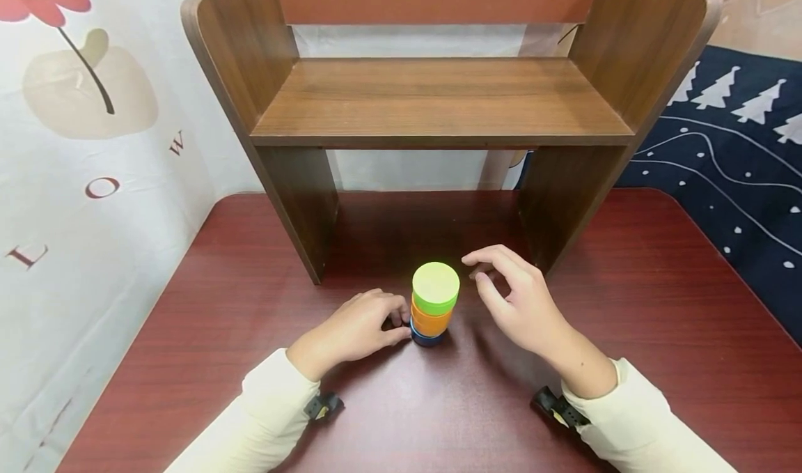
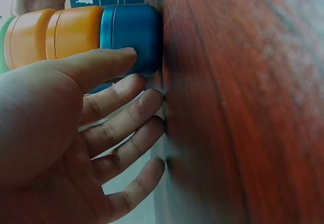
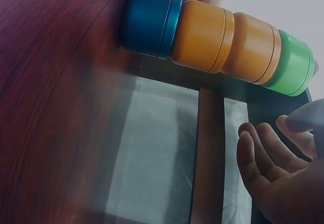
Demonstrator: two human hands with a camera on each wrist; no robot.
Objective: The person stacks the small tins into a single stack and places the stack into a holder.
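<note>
- Sleeves sit closest to the camera, cream ones, with a black wrist strap on each arm.
- Left hand rests on the table just left of the stack. From the wrist view the thumb lies flat against the blue tin at the bottom and the other fingertips touch the tabletop beside it. Fingers look fairly straight, so it's bracing rather than clamping.
- Stack stands upright near the middle of the table: blue tin at the bottom, two orange tins on it, green tin on top.
- Right hand hovers just right of the green tin, fingers loosely spread and curved, holding nothing and not touching the stack.
- Looks to me like the steadying stage: base held, top free.
- If the next move is the right hand going for the green tin, it calls for a gentle pinch from the side and a straight lift, since the tower is narrow and could tip.
- Wooden shelf stands behind, both levels bare, with a floral cloth left and a dark tree-print cloth right.
</note>
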